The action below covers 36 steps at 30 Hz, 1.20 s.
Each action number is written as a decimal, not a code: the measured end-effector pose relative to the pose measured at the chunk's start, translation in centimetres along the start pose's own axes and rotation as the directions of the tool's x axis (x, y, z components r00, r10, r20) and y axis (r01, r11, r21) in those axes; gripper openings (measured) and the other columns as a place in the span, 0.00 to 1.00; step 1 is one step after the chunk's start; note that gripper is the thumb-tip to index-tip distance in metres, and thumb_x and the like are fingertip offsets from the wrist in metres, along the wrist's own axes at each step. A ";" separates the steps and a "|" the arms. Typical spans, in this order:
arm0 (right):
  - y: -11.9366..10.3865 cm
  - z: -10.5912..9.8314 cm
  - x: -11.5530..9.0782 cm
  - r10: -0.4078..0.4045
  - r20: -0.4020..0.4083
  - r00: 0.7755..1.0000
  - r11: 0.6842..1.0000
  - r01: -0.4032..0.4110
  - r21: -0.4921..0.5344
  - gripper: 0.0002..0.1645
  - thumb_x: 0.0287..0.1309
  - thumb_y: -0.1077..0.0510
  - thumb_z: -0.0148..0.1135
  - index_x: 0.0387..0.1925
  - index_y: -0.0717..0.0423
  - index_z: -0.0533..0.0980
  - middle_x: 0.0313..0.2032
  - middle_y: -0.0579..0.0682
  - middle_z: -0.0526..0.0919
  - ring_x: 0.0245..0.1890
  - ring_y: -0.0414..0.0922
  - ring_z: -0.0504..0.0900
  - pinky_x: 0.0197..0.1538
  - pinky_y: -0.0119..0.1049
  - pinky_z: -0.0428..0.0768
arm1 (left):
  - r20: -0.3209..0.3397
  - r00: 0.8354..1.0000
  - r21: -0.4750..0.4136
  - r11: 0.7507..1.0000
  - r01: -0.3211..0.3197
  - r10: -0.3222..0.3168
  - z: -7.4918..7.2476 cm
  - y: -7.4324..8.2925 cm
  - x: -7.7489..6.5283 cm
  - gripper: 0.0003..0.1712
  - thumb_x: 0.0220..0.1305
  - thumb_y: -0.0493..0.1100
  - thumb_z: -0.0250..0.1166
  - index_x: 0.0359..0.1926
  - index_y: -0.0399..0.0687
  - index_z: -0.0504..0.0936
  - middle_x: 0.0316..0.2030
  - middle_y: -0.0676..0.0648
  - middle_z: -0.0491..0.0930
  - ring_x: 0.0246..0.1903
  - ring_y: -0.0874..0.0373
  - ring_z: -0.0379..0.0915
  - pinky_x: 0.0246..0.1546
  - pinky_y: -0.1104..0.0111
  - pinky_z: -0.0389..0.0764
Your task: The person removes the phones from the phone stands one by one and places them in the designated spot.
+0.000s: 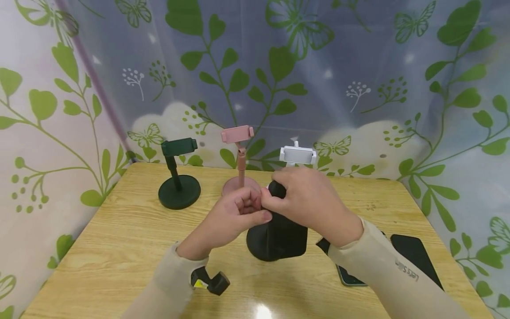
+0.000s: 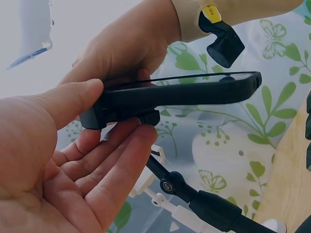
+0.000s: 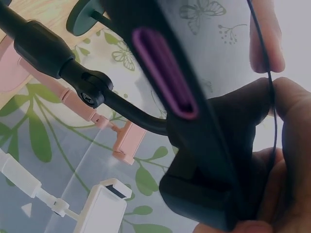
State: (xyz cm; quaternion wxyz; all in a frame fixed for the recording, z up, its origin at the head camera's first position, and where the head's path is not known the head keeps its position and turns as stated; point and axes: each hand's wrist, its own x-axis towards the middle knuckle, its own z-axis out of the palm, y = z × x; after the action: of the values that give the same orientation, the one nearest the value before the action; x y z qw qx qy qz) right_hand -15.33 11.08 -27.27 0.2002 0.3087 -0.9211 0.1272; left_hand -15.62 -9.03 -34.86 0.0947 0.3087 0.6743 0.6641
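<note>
A black phone stand has its round base [image 1: 256,243] on the table and a jointed arm [image 2: 214,208] rising to a clamp [image 3: 194,194]. A black phone [image 2: 209,91] lies against the clamp, partly covering the base in the head view. My left hand [image 1: 239,215] pinches the clamp's end, thumb on top and fingertips underneath at a small black knob [image 2: 149,117]. From the other side, my right hand [image 1: 314,199] grips the clamp with thumb and fingers; part of that grip is hidden behind the phone.
Behind stand a dark green phone stand [image 1: 179,192], a pink one [image 1: 241,164] and a white one [image 1: 298,155], the last partly hidden by my right hand. Two more phones lie at the right, a dark one [image 1: 416,257] and another [image 1: 348,278] under my right sleeve. Patterned cloth hangs behind the wooden table [image 1: 99,261].
</note>
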 end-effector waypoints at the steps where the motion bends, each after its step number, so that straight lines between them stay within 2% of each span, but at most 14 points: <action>1: 0.0 0.0 0.0 -0.003 -0.006 1.000 1.000 0.003 -0.001 0.22 0.57 0.51 0.65 0.16 0.46 0.62 0.16 0.41 0.59 0.17 0.40 0.61 0.21 0.33 0.59 | -0.003 1.000 0.005 1.000 0.006 -0.006 0.0 0.0 0.0 0.08 0.69 0.34 0.69 0.43 0.37 0.77 0.35 0.47 0.80 0.35 0.61 0.79 0.40 0.70 0.83; 12: 0.2 0.3 -0.2 -0.024 -0.051 0.998 1.000 0.025 0.009 0.22 0.56 0.52 0.65 0.16 0.46 0.63 0.16 0.40 0.60 0.17 0.40 0.61 0.22 0.33 0.60 | -0.006 0.999 0.023 0.999 0.032 -0.032 0.0 0.2 -0.1 0.09 0.69 0.35 0.69 0.43 0.38 0.77 0.35 0.47 0.80 0.34 0.61 0.79 0.39 0.69 0.83; 24: 0.4 0.2 -0.1 -0.026 -0.026 0.999 0.999 0.027 0.041 0.22 0.55 0.53 0.65 0.15 0.46 0.62 0.16 0.40 0.56 0.16 0.39 0.59 0.22 0.33 0.57 | 0.006 0.998 0.016 0.997 0.070 -0.070 0.1 0.5 -0.2 0.09 0.70 0.38 0.69 0.43 0.39 0.77 0.33 0.47 0.79 0.32 0.59 0.77 0.40 0.67 0.83; 33: 0.2 0.0 0.0 -0.026 -0.014 1.000 0.999 0.027 0.041 0.22 0.54 0.53 0.65 0.15 0.46 0.62 0.16 0.40 0.55 0.16 0.39 0.58 0.22 0.33 0.57 | 0.012 0.998 0.016 0.998 0.058 -0.058 0.0 0.5 -0.2 0.09 0.70 0.37 0.69 0.43 0.39 0.76 0.33 0.47 0.80 0.34 0.58 0.79 0.40 0.68 0.83; 36: 0.0 0.0 0.1 -0.023 -0.009 1.000 0.999 0.023 0.040 0.23 0.54 0.53 0.65 0.14 0.46 0.61 0.15 0.39 0.55 0.16 0.39 0.57 0.22 0.33 0.56 | 0.009 0.998 0.014 0.998 0.059 -0.059 0.0 0.5 -0.2 0.09 0.70 0.36 0.68 0.41 0.38 0.76 0.31 0.48 0.79 0.32 0.61 0.78 0.39 0.69 0.82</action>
State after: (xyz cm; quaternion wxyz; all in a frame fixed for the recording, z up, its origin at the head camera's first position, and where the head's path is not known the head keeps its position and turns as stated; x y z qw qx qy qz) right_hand -15.46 11.03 -27.23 0.1996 0.3224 -0.9139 0.1447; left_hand -15.34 -9.18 -34.48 0.1153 0.2922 0.6874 0.6548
